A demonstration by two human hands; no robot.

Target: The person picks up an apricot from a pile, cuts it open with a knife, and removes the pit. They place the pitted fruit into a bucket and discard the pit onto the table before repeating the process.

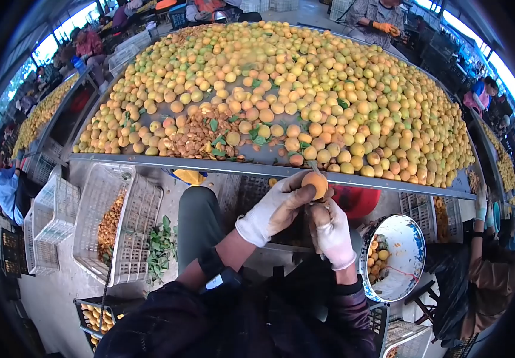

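My left hand [278, 207], in a white glove with stained fingers, is closed around an orange-yellow apricot [315, 185] just in front of the table edge. Directly below the fruit, my right hand [331, 231], also gloved, has its fingers curled together close against it. Whatever those fingers hold is hidden. A thin greyish sliver shows at the apricot's top, too small to name. Beyond my hands, many apricots [389, 128] cover the metal sorting table [210, 165], with a heap of brown pits [201, 132] and some green leaves among them.
A white bucket [409, 256] with some apricots stands at my right, near a red basin [356, 201]. White crates [132, 238] and a leafy pile [161, 247] are to the left. Co-workers sit around, one close on the right [490, 280], another across the table [377, 21].
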